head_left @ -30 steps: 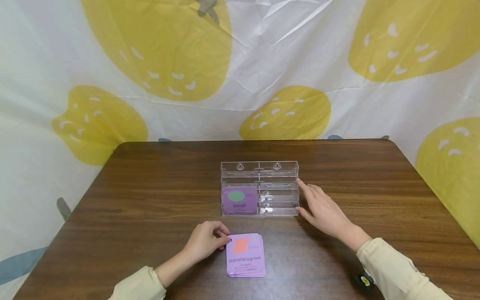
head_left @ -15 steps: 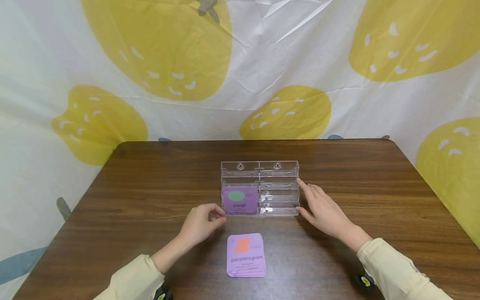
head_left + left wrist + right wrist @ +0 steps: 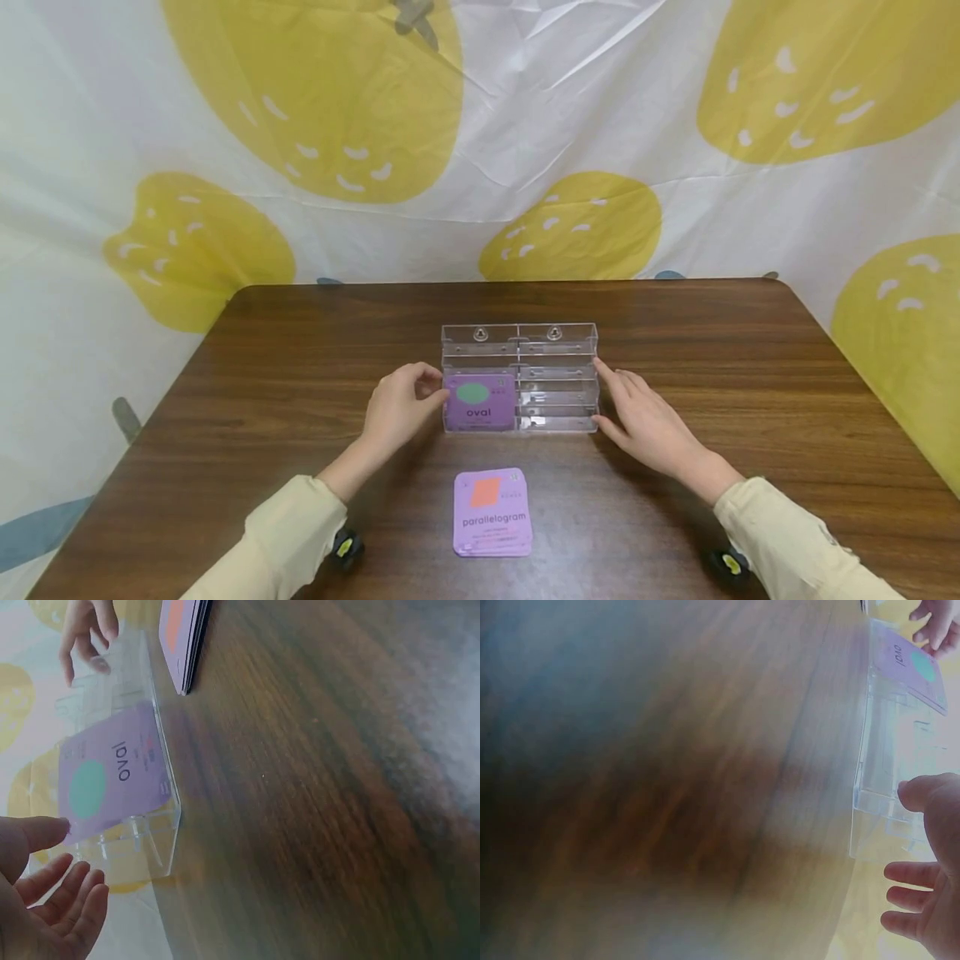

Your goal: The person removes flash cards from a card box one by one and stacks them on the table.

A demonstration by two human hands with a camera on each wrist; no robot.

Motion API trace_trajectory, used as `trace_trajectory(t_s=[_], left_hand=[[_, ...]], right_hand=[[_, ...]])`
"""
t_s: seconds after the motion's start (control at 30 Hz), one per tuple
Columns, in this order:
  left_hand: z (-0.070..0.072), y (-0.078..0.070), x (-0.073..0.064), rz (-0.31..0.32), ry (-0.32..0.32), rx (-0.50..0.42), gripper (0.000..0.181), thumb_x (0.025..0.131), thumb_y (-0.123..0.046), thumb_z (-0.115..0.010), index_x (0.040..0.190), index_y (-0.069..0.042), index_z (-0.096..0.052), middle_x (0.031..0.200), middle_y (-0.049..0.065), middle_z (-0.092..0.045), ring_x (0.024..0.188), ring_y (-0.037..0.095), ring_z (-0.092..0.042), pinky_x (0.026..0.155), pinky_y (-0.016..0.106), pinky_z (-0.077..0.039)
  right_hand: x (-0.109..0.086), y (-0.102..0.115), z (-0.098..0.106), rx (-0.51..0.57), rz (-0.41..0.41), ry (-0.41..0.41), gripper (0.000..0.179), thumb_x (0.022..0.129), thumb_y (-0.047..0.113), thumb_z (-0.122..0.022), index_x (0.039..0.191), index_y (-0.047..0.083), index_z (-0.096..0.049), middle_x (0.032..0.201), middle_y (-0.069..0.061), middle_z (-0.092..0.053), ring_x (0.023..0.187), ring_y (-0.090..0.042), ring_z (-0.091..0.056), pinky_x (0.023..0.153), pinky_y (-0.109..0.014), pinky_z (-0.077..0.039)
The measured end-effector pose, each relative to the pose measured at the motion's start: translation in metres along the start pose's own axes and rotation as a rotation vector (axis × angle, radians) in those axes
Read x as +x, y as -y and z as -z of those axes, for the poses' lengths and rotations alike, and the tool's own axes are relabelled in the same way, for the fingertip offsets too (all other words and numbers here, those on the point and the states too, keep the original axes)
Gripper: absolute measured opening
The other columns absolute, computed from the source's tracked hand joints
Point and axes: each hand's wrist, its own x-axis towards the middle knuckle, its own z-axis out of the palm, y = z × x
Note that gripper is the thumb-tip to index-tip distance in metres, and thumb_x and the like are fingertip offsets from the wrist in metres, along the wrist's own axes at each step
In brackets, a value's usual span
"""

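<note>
A clear acrylic card rack (image 3: 558,423) with tiered pockets in two columns stands on the table. A purple "oval" card (image 3: 480,412) with a green oval sits in its front left pocket. My left hand (image 3: 397,408) is at the rack's left side. In the left wrist view its thumb (image 3: 49,831) is right at the card's edge, with the other fingers spread apart and loosely bent. My right hand (image 3: 651,423) rests its fingertips along the rack's right side, fingers extended. Nearer to me lies a stack of purple cards (image 3: 491,512), a "parallelogram" card with an orange shape on top.
The brown wooden table (image 3: 300,358) ends at a white curtain (image 3: 480,108) printed with yellow lemons. Dark wrist devices with yellow marks show under both sleeves, such as the left wrist device (image 3: 347,548).
My left hand has left the card stack and moved up and away from me to the rack's left side. The right hand has stayed at the rack's right side.
</note>
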Motion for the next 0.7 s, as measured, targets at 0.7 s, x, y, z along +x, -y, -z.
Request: trace_trajectory(t_s=[0.7], left_hand=[[-0.015, 0.015, 0.011, 0.013, -0.019, -0.198, 0.012, 0.076, -0.012, -0.072, 0.082, -0.003, -0.067, 0.079, 0.008, -0.066, 0.068, 0.017, -0.062, 0.062, 0.026, -0.049]], right_hand=[[0.0, -0.002, -0.001, 0.0, -0.006, 0.003, 0.075, 0.083, 0.022, -0.065, 0.139, -0.003, -0.023, 0.121, -0.025, -0.049, 0.111, -0.036, -0.046, 0.092, -0.048, -0.04]])
